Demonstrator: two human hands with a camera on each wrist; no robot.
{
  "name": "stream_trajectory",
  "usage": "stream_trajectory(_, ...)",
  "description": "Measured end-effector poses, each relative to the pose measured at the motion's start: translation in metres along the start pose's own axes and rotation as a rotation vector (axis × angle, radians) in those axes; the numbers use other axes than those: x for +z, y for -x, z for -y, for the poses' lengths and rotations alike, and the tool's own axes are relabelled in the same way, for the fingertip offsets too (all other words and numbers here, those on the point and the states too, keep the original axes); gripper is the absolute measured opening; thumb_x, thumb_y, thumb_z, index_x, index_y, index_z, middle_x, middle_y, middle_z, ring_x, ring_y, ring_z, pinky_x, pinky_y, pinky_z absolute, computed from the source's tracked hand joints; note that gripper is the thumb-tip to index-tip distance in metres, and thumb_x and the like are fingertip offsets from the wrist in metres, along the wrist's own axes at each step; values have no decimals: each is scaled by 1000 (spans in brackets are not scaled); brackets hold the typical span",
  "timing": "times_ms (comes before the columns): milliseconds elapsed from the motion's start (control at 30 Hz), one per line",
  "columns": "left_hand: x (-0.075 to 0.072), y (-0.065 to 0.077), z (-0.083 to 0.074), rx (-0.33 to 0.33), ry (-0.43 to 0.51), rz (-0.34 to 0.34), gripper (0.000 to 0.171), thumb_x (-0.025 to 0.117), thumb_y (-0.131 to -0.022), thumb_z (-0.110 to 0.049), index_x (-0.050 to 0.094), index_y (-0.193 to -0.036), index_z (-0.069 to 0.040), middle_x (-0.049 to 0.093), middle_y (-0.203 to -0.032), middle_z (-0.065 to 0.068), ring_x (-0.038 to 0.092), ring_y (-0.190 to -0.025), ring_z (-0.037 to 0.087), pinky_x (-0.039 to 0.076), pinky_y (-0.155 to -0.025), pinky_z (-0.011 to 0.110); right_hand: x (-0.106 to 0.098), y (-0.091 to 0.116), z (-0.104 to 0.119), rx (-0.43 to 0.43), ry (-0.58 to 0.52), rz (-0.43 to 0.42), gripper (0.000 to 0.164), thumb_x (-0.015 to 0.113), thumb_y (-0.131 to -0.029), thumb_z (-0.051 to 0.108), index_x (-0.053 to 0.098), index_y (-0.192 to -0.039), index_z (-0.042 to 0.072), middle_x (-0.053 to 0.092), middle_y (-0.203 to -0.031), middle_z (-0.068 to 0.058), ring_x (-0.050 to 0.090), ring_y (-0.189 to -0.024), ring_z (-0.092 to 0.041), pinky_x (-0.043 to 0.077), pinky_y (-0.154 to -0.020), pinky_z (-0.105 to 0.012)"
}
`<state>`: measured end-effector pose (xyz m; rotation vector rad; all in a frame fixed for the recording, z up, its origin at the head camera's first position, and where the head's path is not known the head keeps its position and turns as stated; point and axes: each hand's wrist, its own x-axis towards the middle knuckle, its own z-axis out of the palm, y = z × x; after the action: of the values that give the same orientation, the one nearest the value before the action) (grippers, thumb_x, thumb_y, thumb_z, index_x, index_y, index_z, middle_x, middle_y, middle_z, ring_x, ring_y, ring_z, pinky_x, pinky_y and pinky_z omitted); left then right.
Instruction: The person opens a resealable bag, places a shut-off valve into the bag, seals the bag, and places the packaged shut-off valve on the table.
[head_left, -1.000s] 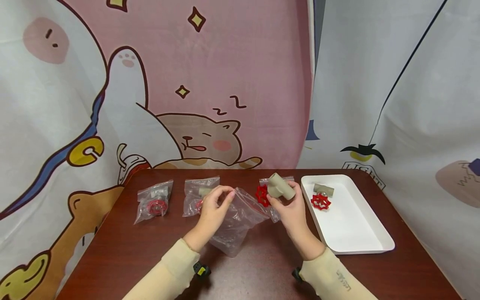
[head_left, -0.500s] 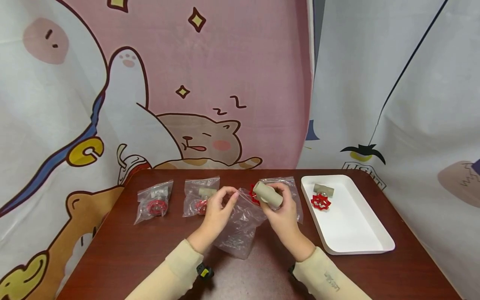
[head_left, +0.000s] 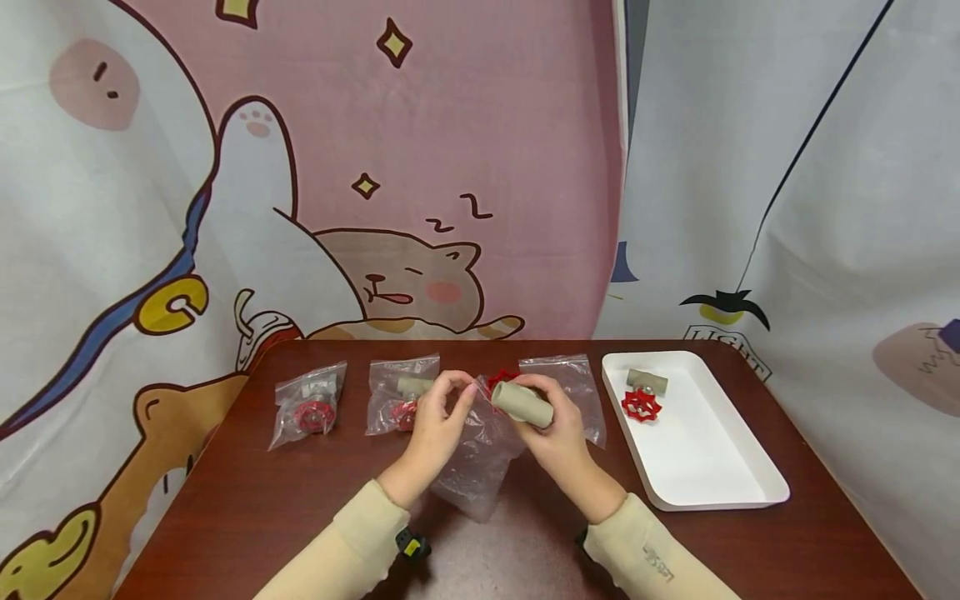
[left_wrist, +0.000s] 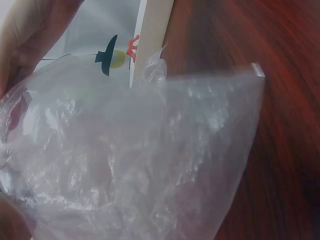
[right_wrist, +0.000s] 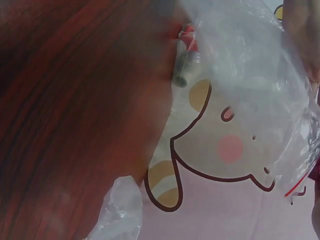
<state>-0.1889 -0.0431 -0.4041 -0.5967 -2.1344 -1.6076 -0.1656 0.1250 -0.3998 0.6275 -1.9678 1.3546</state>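
Between finger and thumb, my left hand pinches the mouth edge of a transparent zip bag, which hangs down between my hands. My right hand grips a beige pipe valve whose red handwheel shows just beyond it. The valve overlaps the bag's mouth in the head view. The loose, crinkled film of the bag fills most of the left wrist view. Across the upper right of the right wrist view, the bag film covers part of the scene.
Two bagged valves, one far left and one nearer the middle, lie on the brown table. A flat transparent bag lies behind my right hand. To the right, a white tray holds another red-wheeled valve.
My right hand has carried the valve left and slightly down toward the bag's mouth, turning it so the pipe end faces left. My left hand keeps its pinch and has shifted slightly right.
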Motion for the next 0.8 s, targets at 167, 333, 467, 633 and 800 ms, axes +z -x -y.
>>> stream_trajectory(167,1,0,1,1,-9,-15,7,59,-91,0,57,-95,6,67,-85,17,55,-74,16,46,-66,24,0,7,-16,-21,-18,61,48,78,-64,-14,58,-106,-3,66,-101,-18,61,-95,-9,44,-85,-14)
stream_trajectory(333,0,0,0,4,17,-6,7,58,-91,2,57,-95,7,67,-84,18,57,-74,18,48,-67,25,-3,7,-21,-31,-40,132,49,77,-64,-13,59,-107,1,67,-100,-14,62,-91,-12,45,-83,-17)
stream_trajectory(467,-1,0,0,9,37,7,7,57,-91,2,56,-95,8,66,-83,20,55,-71,17,46,-63,23,-9,0,-3,9,-49,186,48,76,-62,-17,58,-104,-3,67,-97,-17,60,-87,-10,46,-79,-19)
stream_trajectory(633,-1,1,0,-5,52,17,8,57,-92,1,56,-95,7,66,-84,19,56,-72,18,47,-65,21,-11,1,-16,160,-150,253,51,76,-65,-16,55,-109,-2,63,-102,-18,55,-91,-7,48,-79,-24)
stream_trajectory(800,-1,2,-1,18,64,25,8,56,-92,1,56,-96,8,67,-86,19,60,-77,19,49,-70,22,-11,4,-32,296,-206,269,56,77,-67,-12,55,-115,4,61,-108,-13,54,-92,-9,48,-80,-25)
